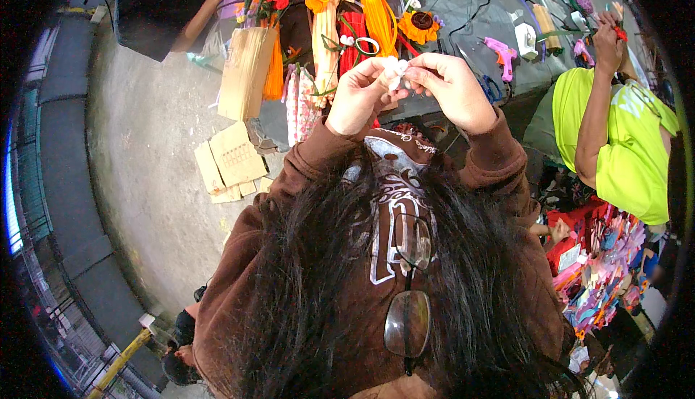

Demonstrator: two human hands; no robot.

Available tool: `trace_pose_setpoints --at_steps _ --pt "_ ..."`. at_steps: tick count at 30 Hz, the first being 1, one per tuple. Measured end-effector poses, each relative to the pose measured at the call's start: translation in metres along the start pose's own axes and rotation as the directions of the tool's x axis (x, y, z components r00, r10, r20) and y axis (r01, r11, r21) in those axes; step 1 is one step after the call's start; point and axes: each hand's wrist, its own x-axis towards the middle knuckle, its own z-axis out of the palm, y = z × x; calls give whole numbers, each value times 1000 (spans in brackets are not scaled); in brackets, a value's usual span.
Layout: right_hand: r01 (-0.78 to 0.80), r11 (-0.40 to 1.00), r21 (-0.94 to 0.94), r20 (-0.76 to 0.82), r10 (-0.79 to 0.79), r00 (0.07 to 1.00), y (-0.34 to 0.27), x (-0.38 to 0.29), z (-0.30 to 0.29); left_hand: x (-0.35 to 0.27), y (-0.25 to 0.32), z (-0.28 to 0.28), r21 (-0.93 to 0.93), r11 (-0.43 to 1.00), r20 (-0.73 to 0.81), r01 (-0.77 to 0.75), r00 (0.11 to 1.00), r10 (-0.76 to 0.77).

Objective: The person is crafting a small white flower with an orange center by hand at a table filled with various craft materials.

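Observation:
Between the fingertips of both hands is a small white fluffy piece point(396, 72), probably bent pipe cleaner. My left hand point(355, 98) pinches it from the left, its fingers partly hiding it. From the other side, my right hand point(456, 92) grips it between thumb and forefinger. Just beyond my left hand lie a green-and-white ring point(367, 46), perhaps a tape roll, and bundles of red point(353, 33) and orange pipe cleaners point(378, 16). An orange sunflower with a brown centre point(419, 25) lies beyond my right hand.
A pink glue gun point(502, 57) and blue-handled scissors point(490, 88) lie on the dark tabletop point(461, 65) to the right. An open cardboard box point(247, 70) stands left. One person in a lime shirt point(613, 138) works at right; another in dark clothing point(160, 11) is at upper left.

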Motion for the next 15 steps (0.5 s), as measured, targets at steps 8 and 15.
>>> trace_pose_setpoints --at_steps 8,15 --pt "561 508 -654 74 -695 715 2 2 -4 -2 15 4 -258 948 -39 188 978 -204" --pt "669 297 -682 242 -771 589 -1 4 -11 -3 17 3 -399 883 -5 246 963 -270"
